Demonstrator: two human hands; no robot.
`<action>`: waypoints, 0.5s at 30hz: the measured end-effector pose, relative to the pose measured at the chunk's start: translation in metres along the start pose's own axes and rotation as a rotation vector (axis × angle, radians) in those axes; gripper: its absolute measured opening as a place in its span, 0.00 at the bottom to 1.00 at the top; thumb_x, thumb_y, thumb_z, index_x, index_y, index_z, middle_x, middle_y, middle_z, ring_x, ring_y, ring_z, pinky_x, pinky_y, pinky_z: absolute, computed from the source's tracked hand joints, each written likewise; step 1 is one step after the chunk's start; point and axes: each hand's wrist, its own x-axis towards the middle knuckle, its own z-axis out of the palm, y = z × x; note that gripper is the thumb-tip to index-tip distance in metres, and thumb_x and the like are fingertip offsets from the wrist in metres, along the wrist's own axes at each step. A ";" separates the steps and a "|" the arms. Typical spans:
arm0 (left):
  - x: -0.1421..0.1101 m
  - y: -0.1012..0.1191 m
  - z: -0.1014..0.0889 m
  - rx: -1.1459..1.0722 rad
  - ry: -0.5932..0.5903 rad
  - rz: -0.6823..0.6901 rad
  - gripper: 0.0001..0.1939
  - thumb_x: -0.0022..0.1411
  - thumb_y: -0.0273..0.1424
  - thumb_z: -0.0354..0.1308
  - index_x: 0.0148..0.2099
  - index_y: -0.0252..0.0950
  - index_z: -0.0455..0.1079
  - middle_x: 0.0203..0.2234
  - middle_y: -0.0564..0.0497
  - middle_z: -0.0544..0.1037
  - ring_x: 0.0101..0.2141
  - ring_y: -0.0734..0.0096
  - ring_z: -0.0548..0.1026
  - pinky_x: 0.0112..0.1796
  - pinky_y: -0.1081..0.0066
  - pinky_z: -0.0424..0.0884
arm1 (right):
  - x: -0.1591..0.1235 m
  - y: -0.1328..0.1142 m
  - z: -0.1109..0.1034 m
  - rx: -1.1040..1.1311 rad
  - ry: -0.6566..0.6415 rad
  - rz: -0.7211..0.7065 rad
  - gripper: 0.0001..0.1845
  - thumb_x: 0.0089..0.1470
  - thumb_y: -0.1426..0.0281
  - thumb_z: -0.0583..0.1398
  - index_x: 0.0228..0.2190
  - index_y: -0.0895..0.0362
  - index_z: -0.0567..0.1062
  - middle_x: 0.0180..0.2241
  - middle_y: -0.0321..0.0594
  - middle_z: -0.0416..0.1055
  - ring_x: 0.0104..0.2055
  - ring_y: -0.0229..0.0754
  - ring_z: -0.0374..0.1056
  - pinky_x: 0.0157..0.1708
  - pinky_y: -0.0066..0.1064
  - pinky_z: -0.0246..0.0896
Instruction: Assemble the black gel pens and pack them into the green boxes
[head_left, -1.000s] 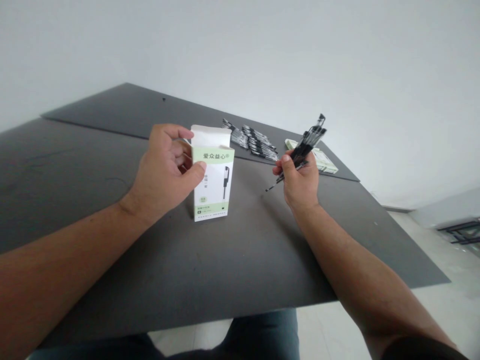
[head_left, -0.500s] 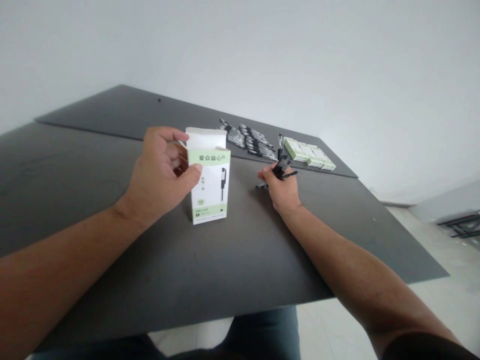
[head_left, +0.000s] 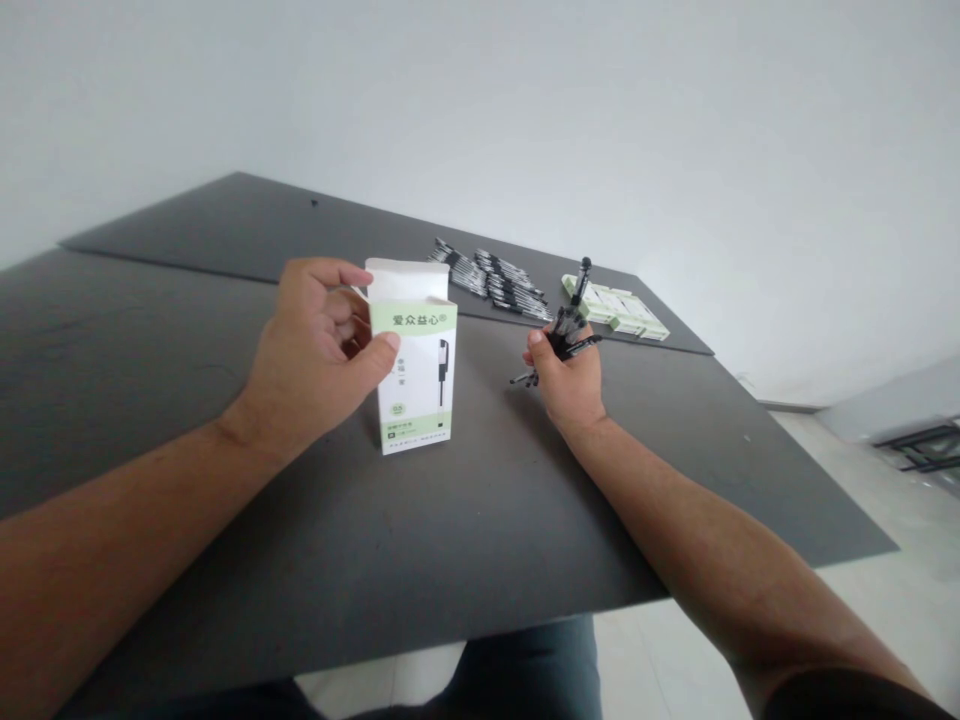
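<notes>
Pens (head_left: 561,343) splay in your right hand (head_left: 576,388); slackened fingers could scatter them. Your left hand (head_left: 311,350) grips the carton (head_left: 416,385) inside the worktop's (head_left: 480,540) near edge; overpressure could crease it.

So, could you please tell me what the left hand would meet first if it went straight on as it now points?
The left hand would meet the white-and-green box, which its thumb touches. The loose pens may lie farther along, though depth is unclear.
</notes>
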 end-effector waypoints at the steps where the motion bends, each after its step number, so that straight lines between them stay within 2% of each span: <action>1: 0.000 0.000 0.000 0.003 0.002 -0.006 0.32 0.55 0.21 0.70 0.57 0.40 0.62 0.35 0.54 0.86 0.30 0.69 0.84 0.29 0.74 0.77 | -0.001 0.001 0.002 -0.019 0.047 -0.010 0.24 0.63 0.45 0.70 0.41 0.48 0.70 0.34 0.32 0.76 0.37 0.43 0.75 0.39 0.36 0.73; 3: 0.000 0.001 -0.001 0.008 -0.004 -0.014 0.32 0.55 0.21 0.70 0.58 0.40 0.62 0.35 0.54 0.86 0.29 0.70 0.83 0.29 0.74 0.77 | -0.002 0.003 0.006 -0.051 0.066 -0.012 0.22 0.62 0.47 0.71 0.39 0.48 0.71 0.33 0.32 0.77 0.37 0.44 0.77 0.41 0.38 0.74; 8: 0.000 0.003 -0.001 0.023 -0.008 0.015 0.31 0.55 0.22 0.70 0.57 0.40 0.62 0.35 0.53 0.86 0.30 0.70 0.84 0.28 0.74 0.76 | -0.003 -0.002 0.011 -0.117 -0.081 -0.007 0.13 0.64 0.55 0.68 0.37 0.50 0.75 0.32 0.35 0.81 0.36 0.45 0.78 0.42 0.41 0.72; 12: -0.003 0.005 0.000 0.022 -0.009 0.024 0.31 0.55 0.22 0.71 0.57 0.41 0.63 0.35 0.54 0.85 0.29 0.70 0.83 0.28 0.73 0.77 | -0.005 -0.014 0.008 -0.178 -0.119 -0.073 0.12 0.65 0.55 0.67 0.37 0.49 0.75 0.33 0.37 0.81 0.37 0.47 0.77 0.42 0.43 0.72; 15: -0.005 0.006 0.000 0.008 -0.023 0.038 0.32 0.55 0.22 0.70 0.58 0.41 0.63 0.34 0.55 0.84 0.29 0.70 0.82 0.28 0.74 0.75 | -0.009 -0.022 0.004 -0.275 -0.099 -0.133 0.13 0.66 0.54 0.66 0.39 0.48 0.73 0.33 0.39 0.81 0.37 0.49 0.77 0.41 0.44 0.71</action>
